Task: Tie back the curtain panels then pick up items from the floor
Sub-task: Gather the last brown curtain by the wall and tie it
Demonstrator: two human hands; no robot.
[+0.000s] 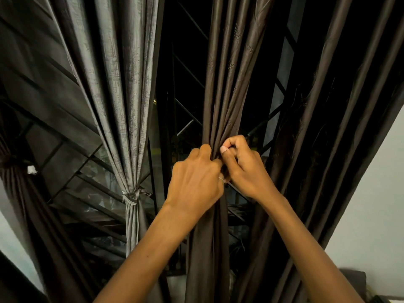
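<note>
A dark brown curtain panel (220, 88) hangs in the middle, gathered into a narrow bunch. My left hand (196, 180) grips the bunch from the left, fingers curled round the folds. My right hand (242, 162) pinches the fabric from the right, thumb pressed against the folds. The two hands touch at the gathered spot, and whatever lies between them is hidden. To the left, a grey curtain panel (122, 84) is held in by a knotted tie-back (134, 194). A brown panel (13, 162) at the far left edge is also cinched.
Behind the curtains is a dark window with a black metal grille (185, 68). Another brown panel (332, 106) hangs loose at the right. A white wall (376, 193) lies at the right, with a dark piece of furniture (354, 281) below it.
</note>
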